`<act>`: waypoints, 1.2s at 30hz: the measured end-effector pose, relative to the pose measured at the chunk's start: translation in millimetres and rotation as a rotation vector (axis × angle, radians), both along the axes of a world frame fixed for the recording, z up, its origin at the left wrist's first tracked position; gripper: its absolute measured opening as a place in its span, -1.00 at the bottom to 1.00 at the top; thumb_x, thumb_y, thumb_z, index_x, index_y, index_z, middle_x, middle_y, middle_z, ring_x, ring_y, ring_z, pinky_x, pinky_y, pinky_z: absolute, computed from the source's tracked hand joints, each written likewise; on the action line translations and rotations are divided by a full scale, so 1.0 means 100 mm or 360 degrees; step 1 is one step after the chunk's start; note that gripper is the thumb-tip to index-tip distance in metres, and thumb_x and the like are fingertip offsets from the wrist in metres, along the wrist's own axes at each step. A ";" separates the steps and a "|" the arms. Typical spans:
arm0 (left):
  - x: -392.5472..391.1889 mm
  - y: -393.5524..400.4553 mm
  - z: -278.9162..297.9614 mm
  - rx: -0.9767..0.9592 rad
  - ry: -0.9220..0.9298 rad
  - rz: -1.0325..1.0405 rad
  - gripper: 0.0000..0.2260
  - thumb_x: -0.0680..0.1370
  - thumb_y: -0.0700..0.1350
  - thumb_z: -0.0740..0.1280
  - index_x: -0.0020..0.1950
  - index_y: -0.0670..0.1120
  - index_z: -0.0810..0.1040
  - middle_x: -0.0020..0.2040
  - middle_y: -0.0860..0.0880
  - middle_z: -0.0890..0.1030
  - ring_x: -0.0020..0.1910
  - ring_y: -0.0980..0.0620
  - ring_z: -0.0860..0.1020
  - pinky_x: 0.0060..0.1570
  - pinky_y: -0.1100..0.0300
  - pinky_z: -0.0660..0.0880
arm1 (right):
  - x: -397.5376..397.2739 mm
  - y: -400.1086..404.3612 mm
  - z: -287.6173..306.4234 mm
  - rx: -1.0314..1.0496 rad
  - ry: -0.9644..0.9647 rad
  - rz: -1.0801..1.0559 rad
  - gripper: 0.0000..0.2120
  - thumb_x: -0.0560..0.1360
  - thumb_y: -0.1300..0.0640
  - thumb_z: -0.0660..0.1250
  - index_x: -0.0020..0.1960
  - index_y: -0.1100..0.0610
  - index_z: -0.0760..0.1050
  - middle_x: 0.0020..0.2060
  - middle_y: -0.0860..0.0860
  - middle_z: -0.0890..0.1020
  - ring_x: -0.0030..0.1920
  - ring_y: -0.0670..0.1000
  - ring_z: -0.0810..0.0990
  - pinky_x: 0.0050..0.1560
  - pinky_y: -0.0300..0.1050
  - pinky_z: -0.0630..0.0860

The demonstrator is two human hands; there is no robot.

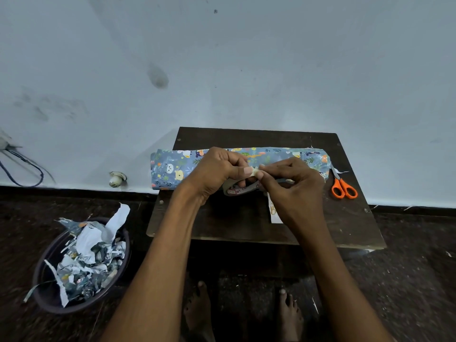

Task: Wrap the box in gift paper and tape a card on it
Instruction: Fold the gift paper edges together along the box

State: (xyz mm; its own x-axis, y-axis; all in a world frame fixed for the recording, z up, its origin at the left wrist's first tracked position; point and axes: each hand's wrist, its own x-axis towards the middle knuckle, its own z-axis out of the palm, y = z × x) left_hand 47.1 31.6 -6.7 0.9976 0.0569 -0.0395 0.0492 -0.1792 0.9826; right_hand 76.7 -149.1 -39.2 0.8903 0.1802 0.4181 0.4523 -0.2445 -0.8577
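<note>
Dark wooden table (320, 228) against pale wall (222, 58).

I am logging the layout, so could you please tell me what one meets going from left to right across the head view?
Bowl of paper scraps → left hand → right hand → orange scissors.

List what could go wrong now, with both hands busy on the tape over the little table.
1. The tape end, pinched between left hand and right hand, may fold and stick to itself.
2. The card lies under the right wrist and could get brushed off the table.
3. The scissors sit near the table's right edge; an elbow could knock them off.
</note>
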 end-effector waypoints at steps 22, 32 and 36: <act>0.03 -0.01 -0.01 0.0022 0.0014 0.0044 -0.57 0.50 -0.33 0.42 -0.55 -0.03 0.59 -0.47 -0.02 0.56 -0.06 0.26 0.59 -0.05 0.41 0.49 | -0.08 0.01 0.07 -0.0133 -0.0349 -0.0008 -0.92 0.47 0.17 0.49 -0.08 0.14 0.76 -0.21 -0.04 0.69 -0.21 -0.12 0.66 -0.27 -0.12 0.61; 0.03 0.01 -0.02 0.0014 0.0012 0.0027 -0.58 0.50 -0.32 0.43 -0.53 -0.02 0.59 -0.48 0.00 0.57 -0.04 0.29 0.59 -0.01 0.39 0.48 | -0.06 0.02 0.07 -0.0107 -0.0246 -0.0011 -0.96 0.46 0.20 0.53 -0.10 0.13 0.76 -0.22 -0.07 0.68 -0.19 -0.12 0.66 -0.22 -0.18 0.60; 0.03 0.00 -0.03 0.0022 0.0021 0.0022 -0.58 0.50 -0.33 0.43 -0.53 -0.02 0.59 -0.49 0.03 0.56 -0.06 0.32 0.58 -0.02 0.40 0.47 | -0.06 0.03 0.06 -0.0115 -0.0227 -0.0013 -0.96 0.45 0.21 0.53 -0.11 0.13 0.76 -0.24 -0.06 0.68 -0.20 -0.13 0.65 -0.18 -0.25 0.56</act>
